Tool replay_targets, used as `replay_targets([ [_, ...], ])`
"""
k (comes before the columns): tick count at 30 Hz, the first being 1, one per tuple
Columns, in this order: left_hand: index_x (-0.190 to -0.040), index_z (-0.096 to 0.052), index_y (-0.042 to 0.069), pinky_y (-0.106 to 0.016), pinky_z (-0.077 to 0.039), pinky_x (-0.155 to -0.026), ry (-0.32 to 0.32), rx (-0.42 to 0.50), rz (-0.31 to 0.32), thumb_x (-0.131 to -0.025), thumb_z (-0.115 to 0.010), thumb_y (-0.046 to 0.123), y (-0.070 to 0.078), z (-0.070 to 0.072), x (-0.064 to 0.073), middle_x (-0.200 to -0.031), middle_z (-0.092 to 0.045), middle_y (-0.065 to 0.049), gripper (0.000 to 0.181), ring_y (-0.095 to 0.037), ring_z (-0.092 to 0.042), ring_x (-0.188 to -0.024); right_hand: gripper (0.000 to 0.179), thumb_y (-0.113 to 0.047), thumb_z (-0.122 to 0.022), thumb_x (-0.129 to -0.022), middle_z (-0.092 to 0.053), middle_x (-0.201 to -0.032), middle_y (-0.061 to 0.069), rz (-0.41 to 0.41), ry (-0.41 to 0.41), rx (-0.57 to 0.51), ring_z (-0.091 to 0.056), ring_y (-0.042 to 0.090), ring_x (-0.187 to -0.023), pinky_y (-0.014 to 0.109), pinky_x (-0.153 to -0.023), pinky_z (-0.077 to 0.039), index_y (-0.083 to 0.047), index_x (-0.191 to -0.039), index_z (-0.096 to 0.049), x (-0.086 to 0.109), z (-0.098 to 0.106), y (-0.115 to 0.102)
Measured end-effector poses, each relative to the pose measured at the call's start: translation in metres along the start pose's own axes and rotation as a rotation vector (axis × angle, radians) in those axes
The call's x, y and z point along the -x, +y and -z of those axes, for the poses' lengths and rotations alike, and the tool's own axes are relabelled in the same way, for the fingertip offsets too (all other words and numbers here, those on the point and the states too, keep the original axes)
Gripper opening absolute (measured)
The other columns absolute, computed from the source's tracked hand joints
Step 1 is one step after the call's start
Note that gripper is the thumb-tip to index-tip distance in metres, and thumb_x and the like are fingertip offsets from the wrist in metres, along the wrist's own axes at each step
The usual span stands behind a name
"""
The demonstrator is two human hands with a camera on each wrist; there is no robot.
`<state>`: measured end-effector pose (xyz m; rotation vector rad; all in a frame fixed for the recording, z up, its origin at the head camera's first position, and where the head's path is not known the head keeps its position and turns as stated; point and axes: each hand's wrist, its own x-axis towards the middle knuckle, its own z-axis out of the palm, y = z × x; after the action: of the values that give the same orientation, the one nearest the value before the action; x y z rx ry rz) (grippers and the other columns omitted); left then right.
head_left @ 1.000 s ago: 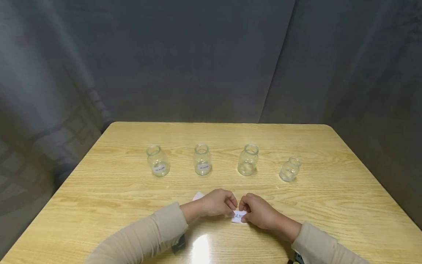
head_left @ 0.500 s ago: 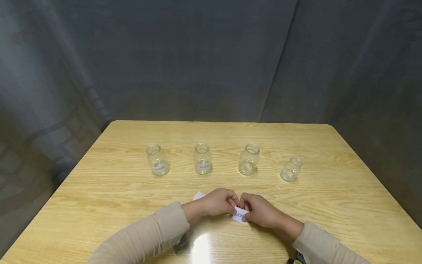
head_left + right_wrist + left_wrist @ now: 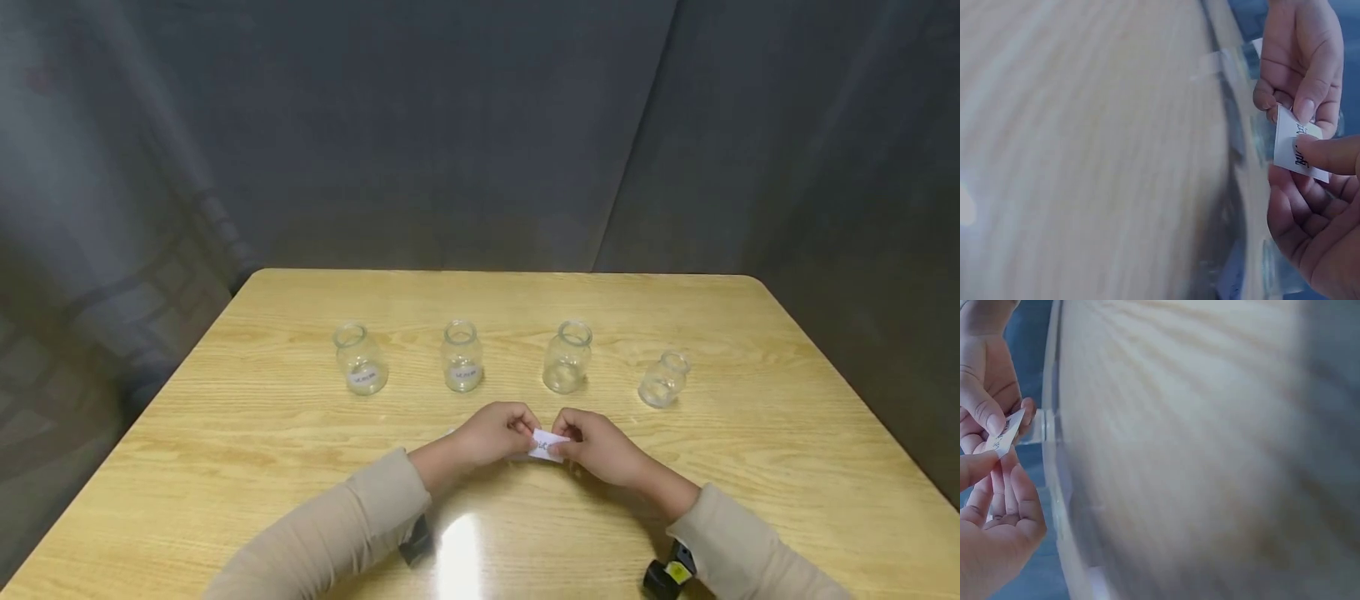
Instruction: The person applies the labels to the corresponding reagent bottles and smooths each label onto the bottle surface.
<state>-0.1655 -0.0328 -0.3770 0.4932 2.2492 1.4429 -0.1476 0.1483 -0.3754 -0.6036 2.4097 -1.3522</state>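
A small white paper label [image 3: 541, 452] with dark handwriting is pinched between both hands, held up off the table. My left hand [image 3: 491, 433] grips its left end with thumb and fingers. The right end is pinched by my right hand [image 3: 607, 452], whose thumb covers part of the writing in the right wrist view. Beyond the hands stand a glass jar [image 3: 362, 360] and a second glass jar [image 3: 461, 360], each with a white label low on its front. A third glass jar [image 3: 567, 363] and a smaller glass jar [image 3: 663, 380] show no label.
The wooden table [image 3: 225, 467] reaches back to a dark grey curtain [image 3: 450, 142]. A black device with a yellow patch [image 3: 678, 572] sits at the right wrist, and another dark device [image 3: 417, 542] at the left. A scrap of white paper is mostly hidden behind the left hand.
Both hands have raised the label and carried it away from me, toward the jars. The label's right side has tilted. The jars have stayed in place, with the view shifting slightly.
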Motion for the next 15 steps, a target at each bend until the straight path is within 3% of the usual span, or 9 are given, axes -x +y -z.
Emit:
replay_targets([
  [8, -0.085, -0.058, 0.005, -0.024, -0.043, -0.064, 0.069, 0.013, -0.025, -0.076, -0.059, 0.002, 0.007, 0.009, -0.002, -0.077, -0.054, -0.002, 0.009, -0.014, -0.05, -0.072, 0.007, 0.0, -0.053, -0.083, -0.054, -0.069, 0.008, -0.02, 0.087, -0.116, -0.057, 0.022, -0.061, 0.033, -0.052, -0.049, 0.002, -0.086, -0.048, -0.007, 0.003, -0.009],
  [15, -0.088, -0.057, 0.0, -0.025, -0.048, -0.066, 0.111, 0.126, -0.04, -0.078, -0.057, 0.001, 0.009, 0.012, -0.004, -0.078, -0.054, -0.005, 0.01, -0.014, -0.052, -0.071, 0.013, 0.001, -0.053, -0.083, -0.05, -0.074, 0.01, -0.02, 0.192, -0.221, -0.055, 0.03, -0.068, 0.035, -0.059, -0.05, 0.006, -0.093, -0.047, -0.009, 0.002, -0.013],
])
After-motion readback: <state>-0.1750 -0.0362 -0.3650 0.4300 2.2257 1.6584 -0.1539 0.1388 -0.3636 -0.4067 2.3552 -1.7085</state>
